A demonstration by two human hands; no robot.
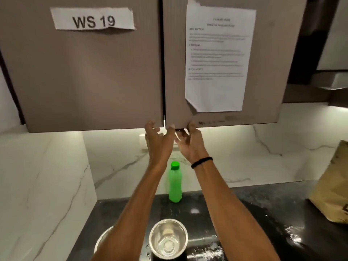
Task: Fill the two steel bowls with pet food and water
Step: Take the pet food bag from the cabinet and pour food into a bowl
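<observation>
The two steel bowls sit at the near edge of the dark counter (254, 204): one bowl (168, 238) between our forearms, the second bowl (103, 240) mostly hidden under our left arm. The green bottle (175, 182) stands upright behind them, the brown bag (333, 187) far right. Everything lies well below our hands: the left hand (158, 142) and right hand (190, 142), fingers curled at the lower edges of the cabinet doors (94, 81), hold nothing else. The bowls seem empty still.

Single head view, close, facing cabinet doors (94, 72), counter (263, 213) below.
</observation>
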